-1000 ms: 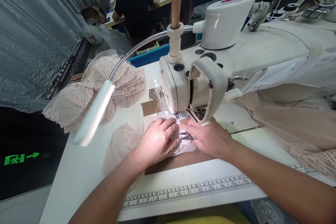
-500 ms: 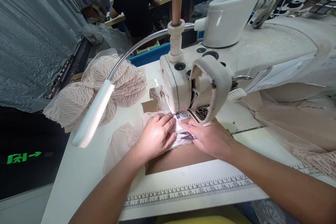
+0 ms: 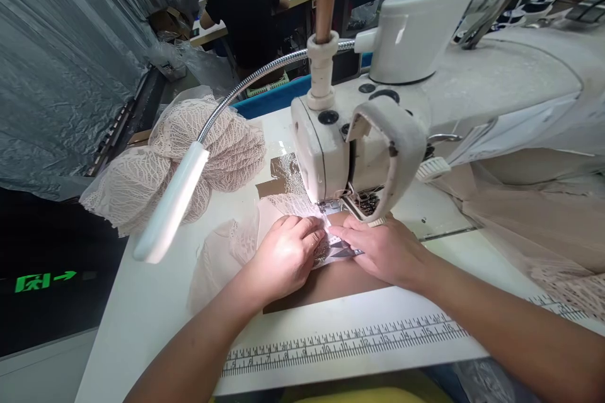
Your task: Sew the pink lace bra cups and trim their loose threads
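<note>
Curling our left hand (image 3: pixel 289 255) on the lace (image 3: pixel 288 203)

Half a second earlier, our left fingers had reached out long over the cloth; now they were bent inward, with the knuckles raised and the tips at the lace. We could not tell whether they pinched it or only pressed. Behind those knuckles, more of the lace showed than before. Our right hand (image 3: pixel 390 249) had changed little: it was partly closed around small scissors (image 3: pixel 347 253), index finger stretched towards the lace, the pointed blades showing parted beside it and the handles hidden.

The lace lay on the table (image 3: pixel 174 321), between our hands and close to the metal foot (image 3: pixel 333 206) of the sewing machine (image 3: pixel 309 151). It was pale pink, thin and see-through, with a patterned band. Under it we had a smooth, flat brown sheet (image 3: pixel 331 286) with a straight front edge. A softly folded heap of netted lace (image 3: pixel 189 164) sat to the left, behind a slim white lamp (image 3: pixel 172 201) on a ribbed, bending metal neck. The machine's casing was glossy, rounded and scuffed.
</note>
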Motion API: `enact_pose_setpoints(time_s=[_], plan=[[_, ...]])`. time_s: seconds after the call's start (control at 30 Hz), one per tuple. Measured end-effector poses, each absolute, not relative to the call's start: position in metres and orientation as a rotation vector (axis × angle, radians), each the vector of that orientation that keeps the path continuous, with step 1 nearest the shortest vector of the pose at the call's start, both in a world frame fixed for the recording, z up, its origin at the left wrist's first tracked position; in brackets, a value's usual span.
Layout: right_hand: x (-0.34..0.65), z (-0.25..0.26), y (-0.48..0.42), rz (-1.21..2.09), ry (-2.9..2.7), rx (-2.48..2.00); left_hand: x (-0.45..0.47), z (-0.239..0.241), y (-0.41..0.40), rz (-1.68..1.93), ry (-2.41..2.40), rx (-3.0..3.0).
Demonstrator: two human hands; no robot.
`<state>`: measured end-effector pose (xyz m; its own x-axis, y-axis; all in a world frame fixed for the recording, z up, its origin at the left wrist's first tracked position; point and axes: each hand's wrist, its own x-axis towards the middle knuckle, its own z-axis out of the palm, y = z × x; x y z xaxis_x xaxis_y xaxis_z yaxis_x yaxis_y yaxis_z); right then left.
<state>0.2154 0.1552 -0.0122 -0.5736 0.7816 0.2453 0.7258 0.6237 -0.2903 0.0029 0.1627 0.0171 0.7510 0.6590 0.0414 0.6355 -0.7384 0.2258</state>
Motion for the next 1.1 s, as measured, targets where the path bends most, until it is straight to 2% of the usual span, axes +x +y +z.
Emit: enact_pose_setpoints(time_s=[0.3, 0.7, 1.1], plan=[[0.215, -0.014, 0.154, 0.150, -2.527, -1.215, -0.001, 0.010, 0.164, 0.159, 0.977, 2.855], [0.204, -0.005, 0.154, 0.170, -2.560, -1.493, -0.002, 0.003, 0.178, 0.179, 1.074, 2.883], [0.212, -0.013, 0.154, 0.117, -2.570, -1.263, -0.005, 0.002, 0.173, 0.265, 0.980, 2.942]])
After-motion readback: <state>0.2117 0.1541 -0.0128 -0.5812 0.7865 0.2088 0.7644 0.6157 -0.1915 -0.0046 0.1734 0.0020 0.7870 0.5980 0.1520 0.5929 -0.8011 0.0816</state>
